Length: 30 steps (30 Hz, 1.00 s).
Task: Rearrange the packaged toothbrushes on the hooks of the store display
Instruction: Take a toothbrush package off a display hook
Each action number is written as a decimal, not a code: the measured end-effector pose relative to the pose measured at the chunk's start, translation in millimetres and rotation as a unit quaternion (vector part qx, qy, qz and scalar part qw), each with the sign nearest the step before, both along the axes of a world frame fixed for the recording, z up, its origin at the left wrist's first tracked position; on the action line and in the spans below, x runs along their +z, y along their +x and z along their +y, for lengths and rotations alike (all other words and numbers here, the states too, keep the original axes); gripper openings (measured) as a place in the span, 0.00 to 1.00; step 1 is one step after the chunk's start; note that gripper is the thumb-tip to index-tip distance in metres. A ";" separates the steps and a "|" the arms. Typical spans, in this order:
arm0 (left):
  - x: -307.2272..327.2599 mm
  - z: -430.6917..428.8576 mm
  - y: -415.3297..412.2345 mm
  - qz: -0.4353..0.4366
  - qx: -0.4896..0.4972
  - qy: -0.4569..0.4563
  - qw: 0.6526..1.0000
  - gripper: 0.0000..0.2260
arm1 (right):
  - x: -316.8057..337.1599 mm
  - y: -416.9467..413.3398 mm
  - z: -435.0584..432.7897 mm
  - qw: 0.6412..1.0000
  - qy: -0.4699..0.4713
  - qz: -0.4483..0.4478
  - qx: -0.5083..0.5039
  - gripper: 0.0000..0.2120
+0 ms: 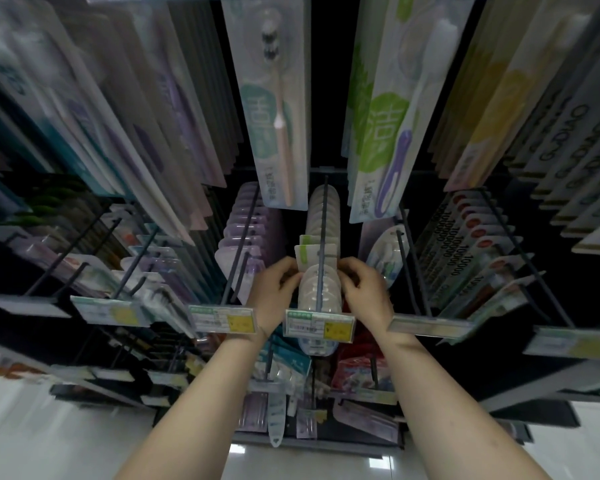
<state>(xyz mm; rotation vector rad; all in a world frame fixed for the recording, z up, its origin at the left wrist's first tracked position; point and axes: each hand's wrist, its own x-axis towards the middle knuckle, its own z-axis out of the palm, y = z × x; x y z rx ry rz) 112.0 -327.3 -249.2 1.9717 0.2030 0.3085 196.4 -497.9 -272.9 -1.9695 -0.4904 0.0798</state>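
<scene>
- A dark store display (326, 98) is carrying rows of metal hooks.
- A central hook (323, 237) is holding a row of clear blister packs (317, 292).
- Tall toothbrush packs (274, 116) are hanging above.
- Price tags (319, 322) are sitting at the hook ends.

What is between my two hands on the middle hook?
In the head view, a row of clear blister packs hangs on the hook rod between the left hand and right hand.
</scene>
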 end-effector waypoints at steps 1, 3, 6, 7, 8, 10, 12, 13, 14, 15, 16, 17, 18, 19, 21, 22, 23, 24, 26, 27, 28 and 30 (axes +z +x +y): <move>-0.5 -0.2 -0.8 0.001 0.002 -0.004 1.000 0.05 | -1.3 1.1 0.1 1.000 0.001 0.002 0.002 0.05; -2.2 -0.5 -2.6 0.007 0.014 -0.015 1.000 0.05 | -2.7 2.3 0.6 1.000 0.004 0.003 0.001 0.05; -2.9 -2.3 -6.0 0.022 0.037 -0.031 0.999 0.05 | -1.9 1.2 0.7 1.000 0.017 -0.004 0.002 0.03; -2.7 -2.8 -7.8 0.023 0.042 -0.036 0.998 0.05 | -1.5 0.5 0.6 1.000 0.019 -0.006 0.004 0.03; -2.6 -3.1 -9.7 0.024 0.050 -0.033 0.998 0.05 | -1.7 0.1 0.4 1.000 0.019 -0.006 0.004 0.02; -4.7 -2.1 -13.8 0.020 0.069 -0.019 0.997 0.05 | -1.5 -0.7 0.2 1.000 0.020 -0.006 0.004 0.02; -7.2 0.0 -17.4 0.017 0.087 -0.009 0.996 0.04 | -1.7 -1.3 -0.7 1.000 0.023 -0.013 0.007 0.02; -7.2 0.5 -19.3 0.016 0.095 -0.010 0.995 0.04 | -1.6 -1.6 -1.3 1.000 0.022 -0.018 0.009 0.02; -6.5 1.0 -21.3 0.014 0.104 -0.016 0.994 0.03 | -1.5 -1.8 -1.6 0.999 0.019 -0.024 0.011 0.02; -4.5 1.2 -23.7 0.007 0.111 -0.023 0.993 0.04 | -0.6 -2.7 -2.1 0.999 0.013 -0.032 0.014 0.02; -1.8 0.7 -26.3 0.001 0.115 -0.028 0.993 0.05 | -0.1 -3.3 -2.1 0.999 0.006 -0.038 0.016 0.02; -1.0 0.8 -28.8 -0.005 0.113 -0.034 0.993 0.06 | 0.1 -3.9 -2.2 0.999 0.000 -0.044 0.019 0.02; 0.2 1.3 -30.7 -0.007 0.112 -0.041 0.993 0.07 | 0.2 -4.1 -2.1 0.999 -0.004 -0.050 0.020 0.02; 1.2 2.2 -32.2 -0.009 0.109 -0.050 0.993 0.06 | 0.6 -4.1 -1.9 0.998 -0.008 -0.053 0.020 0.02; -0.3 4.6 -34.7 -0.009 0.101 -0.060 0.993 0.06 | 1.9 -3.8 -1.0 0.998 -0.008 -0.058 0.017 0.02; -2.1 5.7 -34.9 -0.009 0.103 -0.061 0.993 0.05 | 3.4 -3.8 -0.6 0.998 -0.005 -0.061 0.016 0.02; -2.0 6.2 -35.2 -0.010 0.108 -0.063 0.992 0.05 | 5.2 -3.9 -0.3 0.998 -0.002 -0.066 0.016 0.02; -4.3 7.6 -34.8 -0.009 0.117 -0.062 0.991 0.05 | 7.0 -4.4 0.0 0.997 0.001 -0.070 0.017 0.03; -9.2 9.7 -34.9 -0.002 0.129 -0.060 0.990 0.04 | 11.6 -5.7 0.7 0.997 0.004 -0.073 0.018 0.05; -4.7 8.3 -36.4 0.000 0.133 -0.061 0.989 0.03 | 12.1 -5.7 1.1 0.997 0.003 -0.071 0.020 0.06; -5.7 9.3 -36.2 0.002 0.131 -0.047 0.990 0.06 | 11.8 -5.4 1.3 0.997 0.001 -0.068 0.023 0.06; -6.6 12.5 -38.2 0.027 0.139 -0.039 0.989 0.10 | 9.6 -6.0 0.6 0.997 -0.008 -0.067 0.025 0.06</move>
